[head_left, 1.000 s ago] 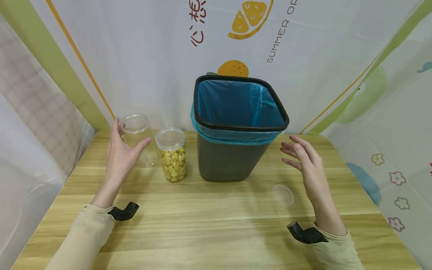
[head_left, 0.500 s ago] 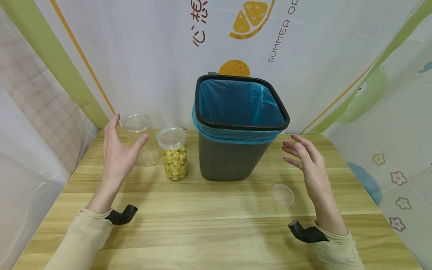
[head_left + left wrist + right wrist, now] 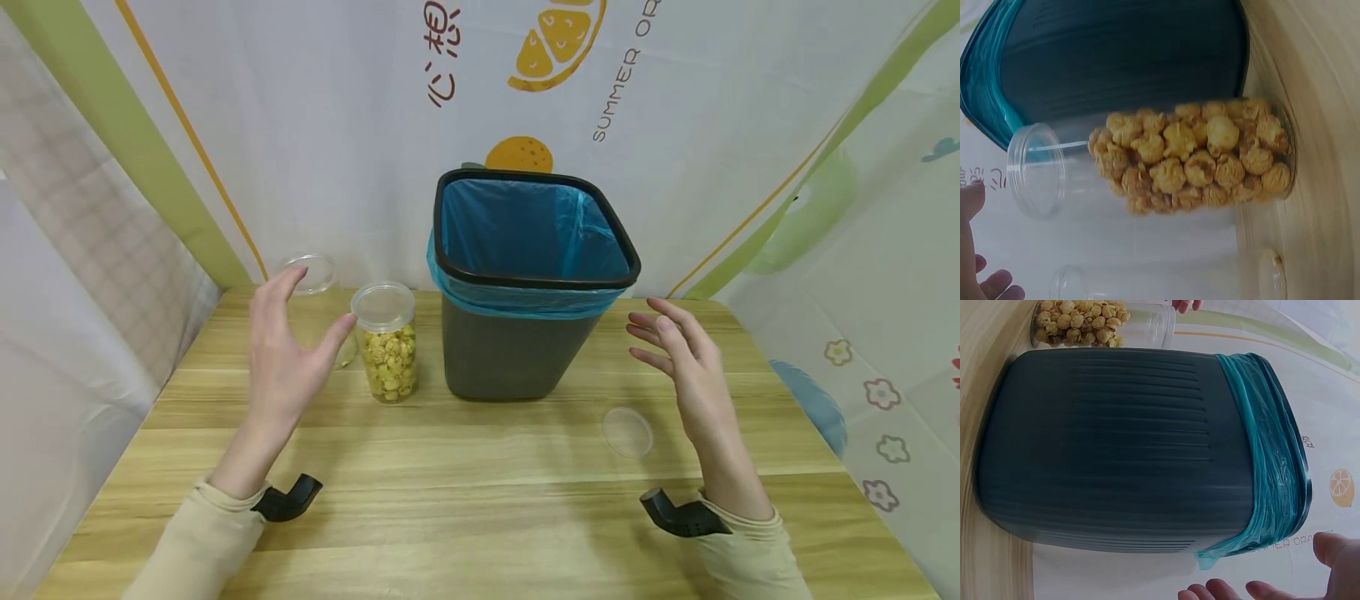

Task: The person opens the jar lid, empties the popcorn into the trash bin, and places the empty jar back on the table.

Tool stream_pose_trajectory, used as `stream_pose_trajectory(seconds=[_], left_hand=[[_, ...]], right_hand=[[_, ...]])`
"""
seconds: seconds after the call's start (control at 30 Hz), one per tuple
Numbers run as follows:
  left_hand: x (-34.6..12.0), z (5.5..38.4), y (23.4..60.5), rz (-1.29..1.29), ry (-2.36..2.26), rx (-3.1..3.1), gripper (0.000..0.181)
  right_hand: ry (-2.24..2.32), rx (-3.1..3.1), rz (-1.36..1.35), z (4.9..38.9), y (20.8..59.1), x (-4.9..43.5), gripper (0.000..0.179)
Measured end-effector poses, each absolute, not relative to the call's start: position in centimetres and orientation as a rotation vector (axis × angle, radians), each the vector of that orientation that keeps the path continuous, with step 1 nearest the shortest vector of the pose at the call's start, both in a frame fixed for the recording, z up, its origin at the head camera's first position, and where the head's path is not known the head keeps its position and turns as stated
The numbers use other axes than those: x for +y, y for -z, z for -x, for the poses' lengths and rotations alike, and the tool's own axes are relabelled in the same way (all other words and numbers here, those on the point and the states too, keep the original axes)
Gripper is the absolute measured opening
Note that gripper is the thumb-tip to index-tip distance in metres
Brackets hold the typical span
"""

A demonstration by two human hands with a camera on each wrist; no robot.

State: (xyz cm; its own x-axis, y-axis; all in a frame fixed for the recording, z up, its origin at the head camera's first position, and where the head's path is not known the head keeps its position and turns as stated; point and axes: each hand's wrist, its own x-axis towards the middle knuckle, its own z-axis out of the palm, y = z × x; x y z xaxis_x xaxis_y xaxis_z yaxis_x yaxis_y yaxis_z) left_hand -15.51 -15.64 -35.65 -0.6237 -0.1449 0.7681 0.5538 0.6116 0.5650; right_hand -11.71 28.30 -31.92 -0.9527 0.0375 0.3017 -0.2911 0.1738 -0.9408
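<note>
My left hand [image 3: 288, 358] hangs in the air with thumb and fingers spread apart, holding nothing. Its thumb tip is right beside a clear jar of popcorn [image 3: 388, 362], which stands upright. Behind that hand is a second clear jar [image 3: 311, 275], with only a few crumbs at its bottom; the hand covers part of it. In the left wrist view the popcorn jar [image 3: 1185, 159] fills the middle, with the thumb near its clear top. My right hand [image 3: 686, 358] hovers with relaxed fingers to the right of the dark bin [image 3: 498, 350], holding nothing.
The bin, lined with a blue bag [image 3: 525, 304], stands at the back middle of the wooden table [image 3: 450, 500]. A clear round lid [image 3: 627, 432] lies flat on the table near the right hand. Printed curtains [image 3: 337, 125] hang behind and at both sides.
My left hand has come away from the near-empty jar, then shifted right toward the popcorn jar. The right hand has stayed in place.
</note>
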Motion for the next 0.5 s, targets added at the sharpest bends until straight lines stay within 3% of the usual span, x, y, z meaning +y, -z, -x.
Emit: stream_pose_trajectory(seconds=[0.17,0.5], left_hand=[[-14.6,15.1,35.7,0.36,1.113,-2.064,0.077],[-13.3,14.9,36.6,0.233,1.271,-2.409,0.104]], right_hand=[[-1.857,-2.19,-0.245,11.7,31.9,28.3,0.046],[-1.852,-2.2,-0.239,11.7,31.9,28.4,0.046]])
